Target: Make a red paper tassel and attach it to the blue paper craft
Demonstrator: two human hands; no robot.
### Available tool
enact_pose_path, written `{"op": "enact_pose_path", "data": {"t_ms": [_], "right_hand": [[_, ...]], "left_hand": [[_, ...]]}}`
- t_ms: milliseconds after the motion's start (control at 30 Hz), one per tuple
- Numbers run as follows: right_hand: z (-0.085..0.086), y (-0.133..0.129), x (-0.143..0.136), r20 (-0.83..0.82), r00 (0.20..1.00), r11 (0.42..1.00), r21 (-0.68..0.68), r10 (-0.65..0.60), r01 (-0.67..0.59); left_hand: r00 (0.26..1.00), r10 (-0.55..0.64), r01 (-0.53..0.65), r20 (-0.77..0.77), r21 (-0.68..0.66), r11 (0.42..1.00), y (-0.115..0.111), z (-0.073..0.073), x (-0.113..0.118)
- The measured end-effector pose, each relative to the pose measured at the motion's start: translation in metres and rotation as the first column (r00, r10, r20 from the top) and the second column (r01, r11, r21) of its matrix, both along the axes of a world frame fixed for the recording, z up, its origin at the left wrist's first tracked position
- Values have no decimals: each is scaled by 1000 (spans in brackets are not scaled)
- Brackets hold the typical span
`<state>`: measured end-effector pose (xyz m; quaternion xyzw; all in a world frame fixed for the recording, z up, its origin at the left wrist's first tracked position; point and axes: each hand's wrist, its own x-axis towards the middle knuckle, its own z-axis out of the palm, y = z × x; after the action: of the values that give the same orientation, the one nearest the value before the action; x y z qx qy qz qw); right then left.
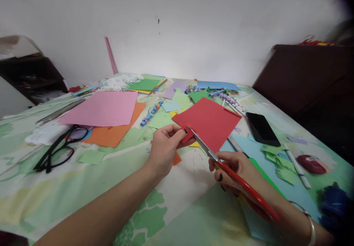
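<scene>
My left hand (167, 144) pinches a small piece of red paper (187, 133) between thumb and fingers. In my right hand (229, 168) are red-handled scissors (243, 185), their blades pointing up and left, with the tips at the small red piece. Behind both hands lies a larger red sheet (211, 119), its near corner partly behind the blades. Whether the small piece is joined to that sheet cannot be made out.
Pink (103, 108) and orange sheets (110, 133) lie left, near black glasses (59, 150). At right are a black phone (262, 128), fringed green paper pieces (280, 161), a white pen (297, 165) and a light blue sheet (295, 198). A white wall (179, 28) stands behind.
</scene>
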<state>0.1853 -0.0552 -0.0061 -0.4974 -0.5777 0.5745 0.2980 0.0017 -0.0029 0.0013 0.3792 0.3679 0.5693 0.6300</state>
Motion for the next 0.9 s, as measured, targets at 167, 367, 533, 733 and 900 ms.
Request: {"op": "enact_pose_path", "data": {"t_ms": [167, 367, 533, 733, 900], "right_hand": [[2, 0, 0, -16, 999, 999, 30, 30, -29], [5, -2, 1, 3, 999, 998, 42, 48, -48], [5, -1, 0, -11, 998, 997, 44, 56, -55], [3, -1, 0, -29, 998, 998, 40, 54, -53], [1, 0, 1, -56, 997, 998, 35, 51, -49]], "left_hand": [[1000, -1, 1, 2, 5, 1000, 0, 0, 0], [1000, 8, -8, 4, -2, 1000, -1, 2, 0], [1000, 8, -8, -13, -7, 1000, -1, 3, 1], [1000, 16, -15, -21, 7, 1000, -1, 2, 1], [1000, 8, -8, -18, 5, 1000, 0, 2, 1]]}}
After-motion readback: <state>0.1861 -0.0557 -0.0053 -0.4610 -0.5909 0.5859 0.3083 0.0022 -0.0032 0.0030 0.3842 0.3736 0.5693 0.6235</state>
